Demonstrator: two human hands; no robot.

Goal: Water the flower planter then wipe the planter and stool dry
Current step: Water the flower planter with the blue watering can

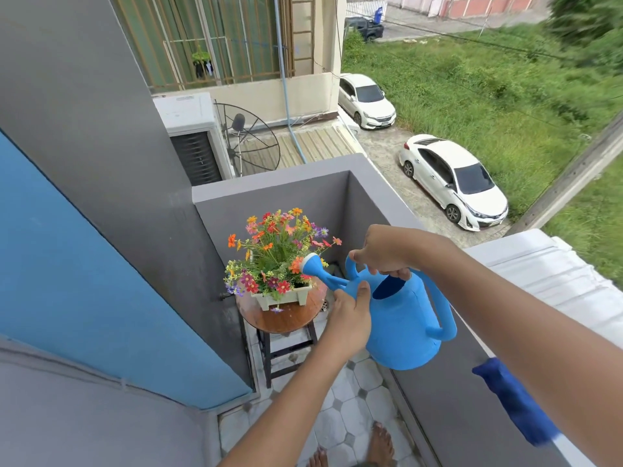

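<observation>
The blue watering can point(404, 318) is hanging in the air between both hands, its spout head point(312, 263) reaching into the right edge of the flowers point(274, 254) in the cream planter point(286, 298). The planter is sitting on the round wooden stool point(286, 320) in the balcony corner, beyond and left of the can. The right hand point(384, 251) is closing its grip around the can's top handle, while the left hand point(350, 315) is holding the can's front near the base of the spout, thumb pressing against the body. A dark blue cloth point(515, 399) is lying draped over the balcony ledge point(472, 416) to the right, under the right forearm. Both arms are reaching forward, the can tilting toward the flowers. Bare feet point(381, 443) are showing on the tiled floor point(350, 409).
</observation>
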